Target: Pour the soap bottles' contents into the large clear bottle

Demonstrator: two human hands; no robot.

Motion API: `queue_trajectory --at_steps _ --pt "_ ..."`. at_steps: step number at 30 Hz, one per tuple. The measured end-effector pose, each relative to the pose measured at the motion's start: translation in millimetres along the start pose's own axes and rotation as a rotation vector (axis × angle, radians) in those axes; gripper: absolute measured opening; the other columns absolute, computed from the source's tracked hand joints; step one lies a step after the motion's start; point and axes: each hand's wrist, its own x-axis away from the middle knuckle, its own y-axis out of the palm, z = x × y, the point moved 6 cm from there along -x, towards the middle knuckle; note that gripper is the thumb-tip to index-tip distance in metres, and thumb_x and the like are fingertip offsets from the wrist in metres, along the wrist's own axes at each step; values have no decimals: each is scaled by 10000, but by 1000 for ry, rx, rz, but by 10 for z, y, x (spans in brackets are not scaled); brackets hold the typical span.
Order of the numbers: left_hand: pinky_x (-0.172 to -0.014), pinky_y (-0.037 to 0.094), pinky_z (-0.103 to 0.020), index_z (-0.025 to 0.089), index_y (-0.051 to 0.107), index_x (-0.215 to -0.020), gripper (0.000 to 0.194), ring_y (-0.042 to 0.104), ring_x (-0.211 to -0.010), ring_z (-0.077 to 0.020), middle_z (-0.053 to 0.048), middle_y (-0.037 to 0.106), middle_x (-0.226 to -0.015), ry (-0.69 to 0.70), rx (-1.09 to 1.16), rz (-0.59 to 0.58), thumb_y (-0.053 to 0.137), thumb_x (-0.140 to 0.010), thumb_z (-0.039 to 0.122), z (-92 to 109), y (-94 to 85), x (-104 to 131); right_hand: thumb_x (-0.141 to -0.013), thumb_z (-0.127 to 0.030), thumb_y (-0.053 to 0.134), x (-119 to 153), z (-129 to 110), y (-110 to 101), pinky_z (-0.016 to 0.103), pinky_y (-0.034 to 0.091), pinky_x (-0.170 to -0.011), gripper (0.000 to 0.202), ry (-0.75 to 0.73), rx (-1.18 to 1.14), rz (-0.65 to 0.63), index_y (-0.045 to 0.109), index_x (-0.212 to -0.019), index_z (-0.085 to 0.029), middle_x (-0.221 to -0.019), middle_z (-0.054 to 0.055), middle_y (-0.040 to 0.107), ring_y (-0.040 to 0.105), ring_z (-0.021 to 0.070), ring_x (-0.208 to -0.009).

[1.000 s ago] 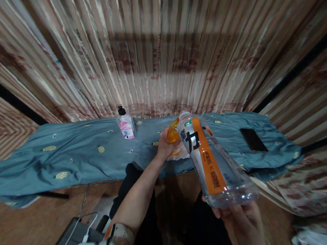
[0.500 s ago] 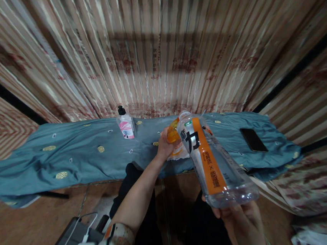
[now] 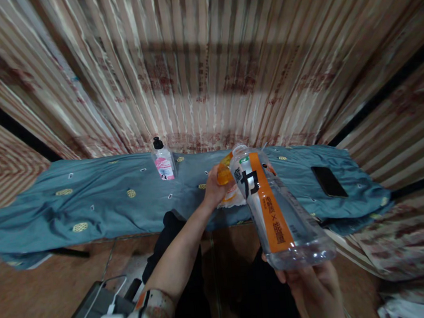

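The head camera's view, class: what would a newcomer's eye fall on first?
The large clear bottle with its orange label, tilted in the right hand at right of centre, probably draws the eye first. Beside its neck, the left hand holds a yellow-orange object. Left of them, a black-topped bottle with a pink label stands on the blue-green cloth.
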Motion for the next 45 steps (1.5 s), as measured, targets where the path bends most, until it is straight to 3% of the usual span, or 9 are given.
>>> queue_trajectory --at_steps 14,20,26,34,45 --pt "-1037 517 -443 196 640 -1153 461 658 -1139 -277 -100 719 -1174 5 25 1 794 -719 226 -1 -8 8 -800 -411 877 1 34 -36 223 501 -419 219 34 18 14 802 -935 -256 -652 33 730 644 160 -495" --pt "-1026 527 -431 209 648 -1115 423 667 -1115 -262 -70 726 -1132 19 26 5 795 -719 220 13 -3 3 -851 -363 840 5 104 -115 242 508 -448 180 73 6 -63 797 -1004 -279 -702 50 755 661 173 -534" --pt "-1003 527 -409 215 654 -1111 419 659 -1105 -258 -67 717 -1114 17 21 6 799 -719 250 11 -2 -3 -865 -361 827 16 127 -152 254 505 -461 205 110 13 -60 777 -1044 -275 -772 63 776 675 181 -568" --pt "-1015 529 -434 215 640 -1121 434 662 -1091 -249 -62 718 -1133 3 13 -7 804 -719 230 15 -8 -11 -777 -445 890 3 23 -11 230 445 -396 268 15 40 58 775 -921 -250 -675 28 731 601 150 -485" --pt "-1021 529 -432 212 655 -1112 452 662 -1122 -268 -59 722 -1123 5 14 6 804 -686 193 -21 -36 -22 -759 -439 899 -40 -5 33 212 439 -373 248 -6 21 67 761 -783 -235 -597 10 695 564 132 -434"
